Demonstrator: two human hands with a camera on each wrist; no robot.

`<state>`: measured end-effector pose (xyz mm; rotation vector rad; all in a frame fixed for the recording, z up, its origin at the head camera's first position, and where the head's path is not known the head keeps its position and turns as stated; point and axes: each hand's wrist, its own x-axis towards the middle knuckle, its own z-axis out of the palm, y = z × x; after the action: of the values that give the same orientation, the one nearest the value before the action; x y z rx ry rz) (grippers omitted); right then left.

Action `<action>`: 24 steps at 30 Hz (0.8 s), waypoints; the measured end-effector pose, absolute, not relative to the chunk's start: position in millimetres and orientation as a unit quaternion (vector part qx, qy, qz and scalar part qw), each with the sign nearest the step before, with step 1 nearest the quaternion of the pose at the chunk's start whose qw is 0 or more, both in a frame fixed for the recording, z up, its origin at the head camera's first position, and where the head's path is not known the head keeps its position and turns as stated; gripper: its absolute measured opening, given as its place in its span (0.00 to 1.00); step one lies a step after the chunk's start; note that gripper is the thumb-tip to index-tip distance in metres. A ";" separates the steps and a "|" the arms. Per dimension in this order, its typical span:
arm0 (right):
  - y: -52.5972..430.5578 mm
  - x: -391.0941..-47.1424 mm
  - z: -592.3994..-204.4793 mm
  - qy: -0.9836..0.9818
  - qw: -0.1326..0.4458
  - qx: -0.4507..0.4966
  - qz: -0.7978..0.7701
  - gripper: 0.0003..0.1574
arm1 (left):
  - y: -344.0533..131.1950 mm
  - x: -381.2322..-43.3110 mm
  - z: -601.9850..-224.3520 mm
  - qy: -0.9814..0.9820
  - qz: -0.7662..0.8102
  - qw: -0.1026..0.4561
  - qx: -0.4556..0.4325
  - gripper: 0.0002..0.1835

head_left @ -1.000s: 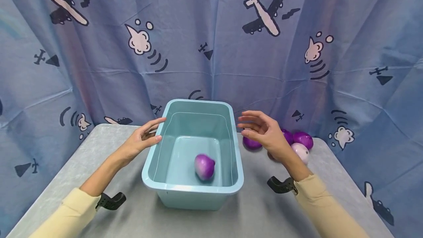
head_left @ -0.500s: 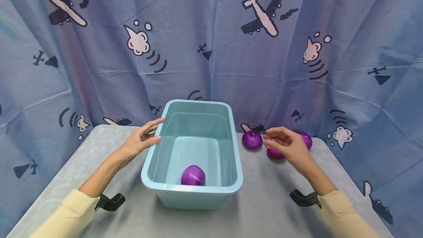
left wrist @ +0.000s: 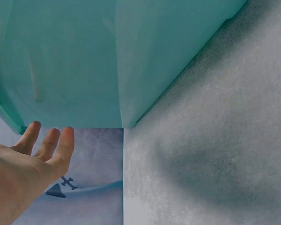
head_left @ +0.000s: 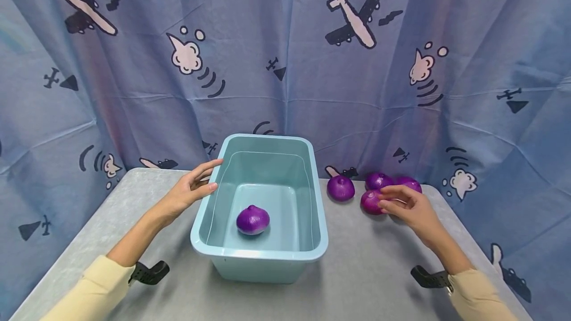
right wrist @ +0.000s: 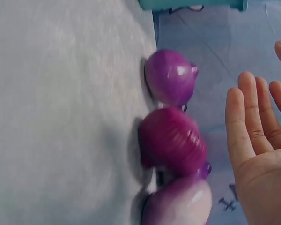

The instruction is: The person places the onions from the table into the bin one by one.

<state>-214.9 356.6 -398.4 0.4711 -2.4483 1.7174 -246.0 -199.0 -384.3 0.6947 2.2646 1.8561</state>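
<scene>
Purple and glossy: could send onions (head_left: 371,203) just ahead of right hand (head_left: 416,212) rolling with an off-centre nudge. Open-fingered, gripping nothing. Might skid tub (head_left: 258,270) beside left hand (head_left: 182,193) if bumped: loose-fingered, no firm hold.

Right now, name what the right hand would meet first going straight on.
The right hand would probably meet the magenta onion first, though it may pass above; depth is unclear.
</scene>
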 end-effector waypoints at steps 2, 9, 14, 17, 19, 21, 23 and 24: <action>363.3 -213.5 -401.1 -0.801 0.051 0.152 0.576 0.21 | -199.0 -245.7 -384.6 0.750 0.616 0.068 0.231 0.33; 391.2 -208.5 -410.0 -0.818 0.048 0.135 0.557 0.21 | -199.0 -245.2 -384.7 0.749 0.617 0.068 0.232 0.33; 409.0 -202.9 -413.0 -0.859 0.059 0.104 0.497 0.26 | -198.5 -245.7 -384.9 0.744 0.621 0.073 0.234 0.33; 416.5 -201.0 -413.6 -0.864 0.061 0.094 0.490 0.27 | -198.8 -245.9 -385.3 0.743 0.622 0.072 0.236 0.33; 420.8 -201.2 -414.6 -0.866 0.062 0.093 0.487 0.28 | -199.0 -245.9 -385.2 0.743 0.623 0.070 0.236 0.33; 424.8 -202.0 -416.0 -0.871 0.064 0.090 0.478 0.27 | -199.2 -245.9 -385.5 0.742 0.624 0.070 0.236 0.34; 429.0 -202.6 -417.7 -0.882 0.066 0.083 0.459 0.28 | -199.1 -245.8 -385.7 0.742 0.624 0.071 0.235 0.34; 431.2 -202.8 -418.6 -0.886 0.067 0.078 0.452 0.28 | -198.9 -245.7 -385.4 0.742 0.625 0.072 0.233 0.34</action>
<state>-202.8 431.2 -418.6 0.2353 -2.6710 1.3616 -245.7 -198.9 -385.4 0.7009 2.2288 1.8782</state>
